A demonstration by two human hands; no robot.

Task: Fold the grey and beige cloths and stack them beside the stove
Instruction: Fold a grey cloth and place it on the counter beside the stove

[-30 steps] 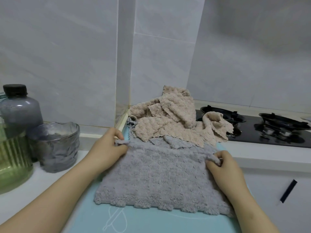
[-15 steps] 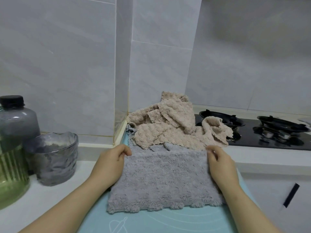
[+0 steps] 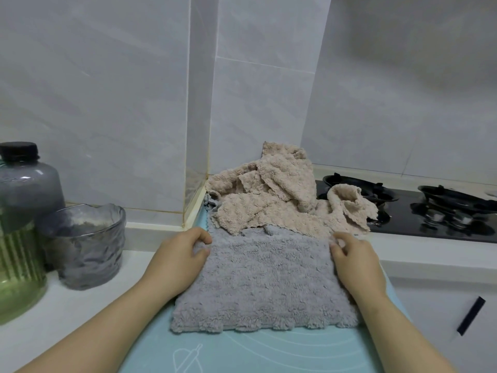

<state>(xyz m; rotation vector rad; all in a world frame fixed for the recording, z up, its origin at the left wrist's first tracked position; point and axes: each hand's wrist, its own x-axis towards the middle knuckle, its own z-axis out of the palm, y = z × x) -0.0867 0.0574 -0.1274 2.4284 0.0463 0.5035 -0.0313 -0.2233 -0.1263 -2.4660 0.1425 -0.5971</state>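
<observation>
Grey cloth (image 3: 263,284) lies flat in front of you as a folded rectangle on the light blue mat (image 3: 269,351), its near edge scalloped and its far edge tucked just under the beige cloths (image 3: 274,200). Your left hand (image 3: 177,259) sits at the far left corner with the fingers curled in and pinching the cloth's edge. Your right hand (image 3: 355,262) mirrors it at the far right corner, its fingers (image 3: 336,242) bent over the edge and gripping it. Both of your forearms run down along the 2 sides of the cloth.

The beige cloths are a crumpled heap behind the grey one, pushed into the corner of the tiled wall (image 3: 121,103). One flap of the heap hangs over the left edge of the black stove (image 3: 419,214), near the closer of its 2 burners. A sliver of another grey fabric peeks out under the heap on its left side.

To your left, on the white counter (image 3: 53,300), a smoky glass cup (image 3: 86,243) stands just beside a dark-capped bottle (image 3: 21,211), well apart from the cloths.
</observation>
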